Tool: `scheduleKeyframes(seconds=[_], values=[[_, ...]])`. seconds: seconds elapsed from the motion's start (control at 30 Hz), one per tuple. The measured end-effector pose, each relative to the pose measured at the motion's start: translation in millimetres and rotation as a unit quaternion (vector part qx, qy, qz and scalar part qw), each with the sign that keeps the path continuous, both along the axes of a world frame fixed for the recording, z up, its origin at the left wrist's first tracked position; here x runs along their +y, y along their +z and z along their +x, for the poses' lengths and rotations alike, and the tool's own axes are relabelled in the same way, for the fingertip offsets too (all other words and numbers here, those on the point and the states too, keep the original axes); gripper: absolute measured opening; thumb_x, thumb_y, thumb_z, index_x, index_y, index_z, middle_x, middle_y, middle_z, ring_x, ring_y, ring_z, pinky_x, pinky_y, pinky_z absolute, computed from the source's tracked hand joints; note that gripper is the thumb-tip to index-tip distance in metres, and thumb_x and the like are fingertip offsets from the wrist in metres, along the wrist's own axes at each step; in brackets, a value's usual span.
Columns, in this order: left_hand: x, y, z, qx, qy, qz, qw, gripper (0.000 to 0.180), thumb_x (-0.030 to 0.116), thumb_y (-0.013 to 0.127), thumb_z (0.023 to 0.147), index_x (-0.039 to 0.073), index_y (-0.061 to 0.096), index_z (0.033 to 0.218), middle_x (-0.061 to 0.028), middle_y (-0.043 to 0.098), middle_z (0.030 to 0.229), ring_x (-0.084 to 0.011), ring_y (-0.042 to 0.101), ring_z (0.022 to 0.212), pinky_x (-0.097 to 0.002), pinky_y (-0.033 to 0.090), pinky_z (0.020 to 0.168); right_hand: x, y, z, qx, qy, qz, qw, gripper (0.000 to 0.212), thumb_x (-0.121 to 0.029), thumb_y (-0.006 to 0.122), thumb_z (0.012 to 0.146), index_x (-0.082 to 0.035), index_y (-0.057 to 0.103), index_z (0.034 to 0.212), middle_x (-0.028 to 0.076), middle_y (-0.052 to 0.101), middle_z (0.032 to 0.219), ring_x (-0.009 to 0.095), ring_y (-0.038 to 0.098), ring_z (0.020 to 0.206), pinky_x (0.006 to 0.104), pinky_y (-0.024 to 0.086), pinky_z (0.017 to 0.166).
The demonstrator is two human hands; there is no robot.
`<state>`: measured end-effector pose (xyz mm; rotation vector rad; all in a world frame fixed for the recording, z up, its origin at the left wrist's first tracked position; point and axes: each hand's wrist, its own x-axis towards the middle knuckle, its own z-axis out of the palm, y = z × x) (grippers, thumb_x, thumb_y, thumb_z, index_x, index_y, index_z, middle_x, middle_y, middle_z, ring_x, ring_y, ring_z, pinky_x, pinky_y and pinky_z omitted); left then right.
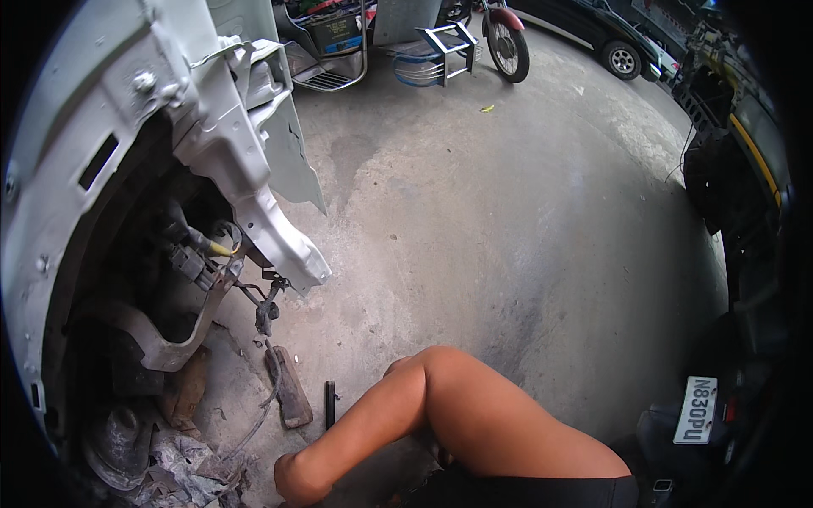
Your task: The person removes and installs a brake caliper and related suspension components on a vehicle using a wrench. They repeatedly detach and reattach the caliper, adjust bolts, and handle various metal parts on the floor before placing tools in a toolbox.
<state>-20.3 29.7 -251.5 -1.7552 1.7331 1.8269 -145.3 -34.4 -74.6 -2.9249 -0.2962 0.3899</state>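
A bare arm reaches down to the concrete floor [508, 220] beside a stripped grey car body [212, 110] in an open workshop.

At the lower left of the frame one hand [298, 481], which side cannot be told, rests near the floor with its fingers tucked out of sight, so its grip cannot be told; no second hand shows. Nearest it lie a short dark bar [329, 403], a rusty flat piece [291, 391] and crumpled rags [182, 474], all below the open wheel arch with its hanging link [266, 306]. Judged from this, the reach goes best slow and low, clear of the sharp panel edge above. A motorcycle [506, 38], metal racks [440, 49] and a dark car [605, 38] stand at the upper edge.
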Motion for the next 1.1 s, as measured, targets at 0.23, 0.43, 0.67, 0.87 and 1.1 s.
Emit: scheduleKeyframes(seconds=[0.23, 0.43, 0.67, 0.87, 1.1], values=[[12, -5, -108, -0.031, -0.185, 0.046, 0.981, 0.056, 0.049, 0.07, 0.081, 0.002, 0.071, 0.112, -0.0181, 0.066, 0.112, -0.0316, 0.059, 0.106, -0.0425, 0.046, 0.091, -49, 15, -52, -0.024, -0.245, 0.227, 0.942, 0.024, -0.014, 0.077, 0.075, -0.006, 0.078, 0.098, 0.014, 0.075, 0.105, 0.032, 0.072, 0.098, 0.0451, 0.058, 0.073], [-8, 18, -215, 0.038, -0.311, -0.128, 0.941, 0.063, 0.06, 0.064, 0.083, 0.006, 0.071, 0.117, -0.0196, 0.066, 0.126, -0.034, 0.059, 0.124, -0.0436, 0.045, 0.105, -51, -25, -226, -0.189, -0.551, 0.404, 0.705, 0.01, 0.0, 0.061, 0.072, -0.003, 0.063, 0.081, 0.019, 0.068, 0.087, 0.041, 0.066, 0.086, 0.0486, 0.052, 0.073], [-109, 148, -331, -0.206, -0.37, 0.036, 0.905, 0.034, 0.033, 0.069, 0.087, 0.004, 0.07, 0.105, -0.0221, 0.069, 0.105, -0.0386, 0.066, 0.102, -0.0492, 0.052, 0.089, 21, -11, -432, -0.233, -0.81, 0.399, 0.362, 0.028, -0.009, 0.073, 0.069, -0.004, 0.068, 0.096, 0.018, 0.069, 0.085, 0.039, 0.067, 0.081, 0.0442, 0.053, 0.074], [-237, 197, -410, -0.076, -0.296, -0.124, 0.944, 0.023, 0.02, 0.069, 0.085, 0.004, 0.067, 0.102, -0.0168, 0.071, 0.098, -0.0352, 0.068, 0.095, -0.045, 0.053, 0.084, 38, 31, -514, -0.094, -0.86, 0.433, 0.252, 0.049, -0.019, 0.079, 0.072, -0.006, 0.07, 0.118, 0.02, 0.071, 0.109, 0.036, 0.069, 0.097, 0.0416, 0.055, 0.084], [-419, 231, -466, -0.073, 0.048, -0.132, 0.987, 0.026, 0.021, 0.075, 0.085, 0.001, 0.069, 0.101, -0.0166, 0.073, 0.097, -0.0305, 0.071, 0.089, -0.0383, 0.055, 0.079, -50, 154, -569, 0.018, -0.834, 0.384, 0.396, 0.048, -0.025, 0.076, 0.077, -0.004, 0.068, 0.119, 0.021, 0.069, 0.114, 0.037, 0.068, 0.101, 0.0425, 0.054, 0.087]])
